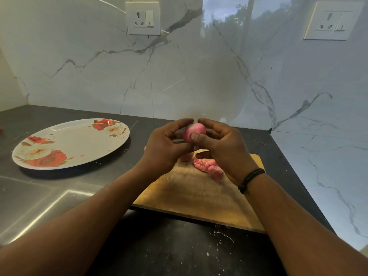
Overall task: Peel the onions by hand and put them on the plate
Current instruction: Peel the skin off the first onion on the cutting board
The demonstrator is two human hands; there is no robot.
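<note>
The onion (194,131) is sitting in the air above the far end of the board (196,193), held between both hands. Taking the board as the landmark and going from left to right: the plate (69,144) is lying flat on the dark desk (169,248) well to the left of the board, showing red and cream roses round its rim and nothing on it but a small pink scrap near its front edge. A steel panel (39,200) is lying on the desk left of the board and in front of the plate. The left hand (165,148) is hovering over the board's far left corner, its grip curling round the onion's left side with the fingertips arching over the top. The onion is looking smooth and pink, paling to white at its top left. The right hand (221,148) is hovering over the board's far right part, its grip closing on the onion with the thumb pressing the front face. Pink peels (209,166) are lying on the board beneath the right hand. A black band (250,179) is circling the right wrist. Pale crumbs are dotting the desk in front of the board.
</note>
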